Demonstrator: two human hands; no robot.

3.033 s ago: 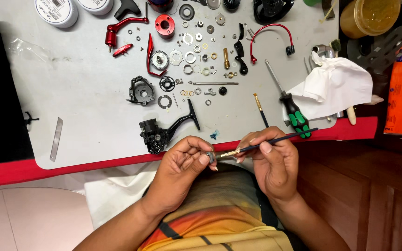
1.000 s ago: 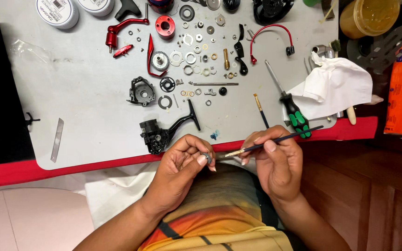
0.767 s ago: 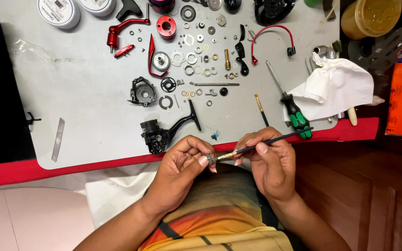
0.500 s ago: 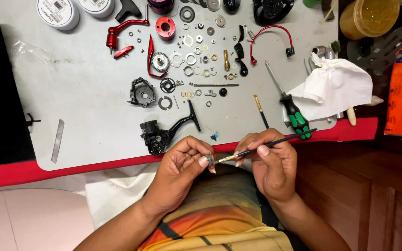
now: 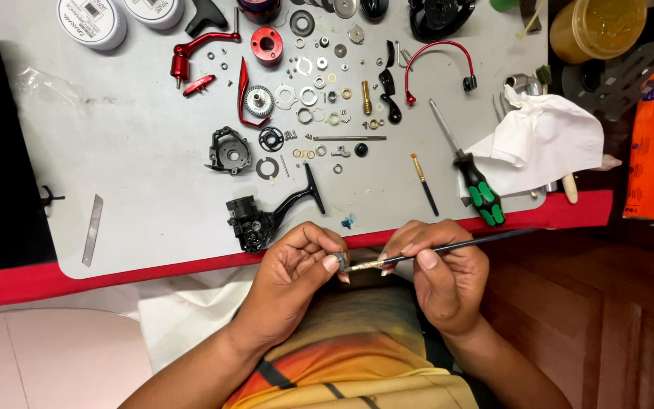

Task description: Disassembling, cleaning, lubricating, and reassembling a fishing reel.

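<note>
Your left hand [image 5: 293, 276] pinches a small silvery metal part [image 5: 341, 261] between fingertips. Your right hand [image 5: 440, 276] grips a thin dark-handled brush [image 5: 448, 246], bristles touching that part.

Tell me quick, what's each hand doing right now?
Left hand: closed, pinching a small metal part between its fingertips.
Right hand: closed on a thin brush, its tip at the small metal part.

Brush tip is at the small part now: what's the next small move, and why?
Probably turn the small metal part a little in the left hand. The right hand holds the thin brush with its tip touching only one side, so the other faces look unreached.
</note>
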